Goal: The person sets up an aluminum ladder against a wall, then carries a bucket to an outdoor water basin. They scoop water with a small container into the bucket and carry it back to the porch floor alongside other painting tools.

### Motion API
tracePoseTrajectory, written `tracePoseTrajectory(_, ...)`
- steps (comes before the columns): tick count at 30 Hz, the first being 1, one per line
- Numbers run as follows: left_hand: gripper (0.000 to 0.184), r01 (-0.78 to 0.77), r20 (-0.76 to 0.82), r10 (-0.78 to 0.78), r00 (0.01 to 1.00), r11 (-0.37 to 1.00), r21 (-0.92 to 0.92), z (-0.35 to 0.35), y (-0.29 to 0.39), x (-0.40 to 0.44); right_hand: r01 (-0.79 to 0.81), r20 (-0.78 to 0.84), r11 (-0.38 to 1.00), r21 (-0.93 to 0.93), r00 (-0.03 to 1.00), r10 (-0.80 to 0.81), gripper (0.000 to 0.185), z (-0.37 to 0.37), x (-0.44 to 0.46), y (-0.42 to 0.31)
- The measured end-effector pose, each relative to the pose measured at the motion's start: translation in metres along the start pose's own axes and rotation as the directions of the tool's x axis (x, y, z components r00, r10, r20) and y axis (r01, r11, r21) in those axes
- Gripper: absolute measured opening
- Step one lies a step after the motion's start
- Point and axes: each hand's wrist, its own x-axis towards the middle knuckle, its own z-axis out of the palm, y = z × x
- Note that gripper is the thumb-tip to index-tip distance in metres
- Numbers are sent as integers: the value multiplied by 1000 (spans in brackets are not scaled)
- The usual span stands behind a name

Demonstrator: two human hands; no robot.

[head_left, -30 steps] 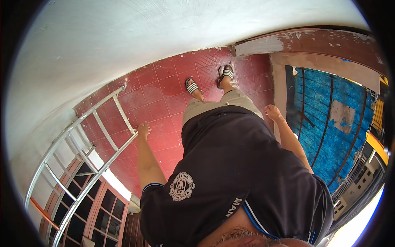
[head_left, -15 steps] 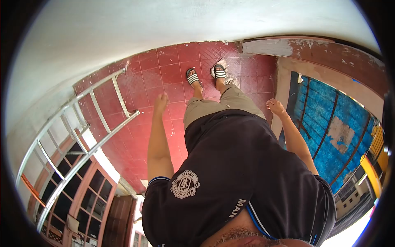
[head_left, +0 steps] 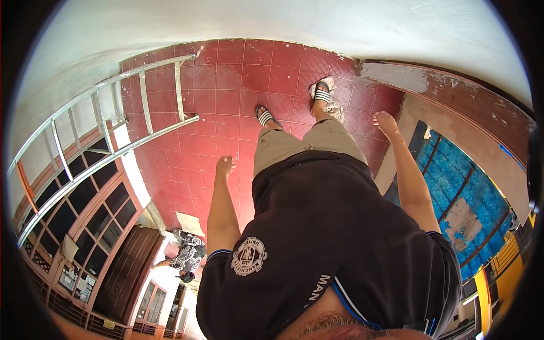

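Note:
My left hand [head_left: 225,165] hangs beside my hip with loosely bent fingers, apart from everything around it. Over on the other side, my right hand [head_left: 385,122] is raised a little away from my body, fingers slightly apart and nothing in it. Its nearest surroundings are the red tiled floor and the wall edge by the blue panel [head_left: 453,187]. A crumpled pale cloth [head_left: 334,107] lies under and beside my right sandal [head_left: 321,92]. My left sandal [head_left: 264,116] rests on the tiles.
A metal ladder [head_left: 107,153] stands on the left, near a wooden-framed window [head_left: 96,226]. Beyond it are a brown wooden door [head_left: 124,272] and a person in patterned clothing [head_left: 188,252]. A white wall [head_left: 283,20] is ahead; a peeling wooden beam [head_left: 442,85] borders the right.
The view has shifted, bringing the person at lower left into sight. My left hand has drawn back toward my body; my right hand has moved forward. Both sandals remain near the cloth.

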Motion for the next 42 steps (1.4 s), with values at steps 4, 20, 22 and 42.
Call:
tracePoseTrajectory(4, 33, 177, 33, -177, 984, 984, -10, -26, -49, 5, 60, -34, 997, 53, 998, -58, 26, 45, -31, -2)
tracePoseTrajectory(20, 27, 18, 54, -11, 998, 990, -140, -147, -117, 95, 85, 28, 983, -161, 996, -81, 27, 184, -104, -56)
tracePoseTrajectory(22, 28, 5, 65, 2, 998, 994, -110, -153, -108, 113, 144, 27, 965, -220, 990, -142, 27, 177, -105, -7)
tracePoseTrajectory(42, 34, -64, -86, 35, 996, 931, -360, -176, -135, 138, -9, -27, 960, -280, 1000, 2, 24, 128, -93, -43)
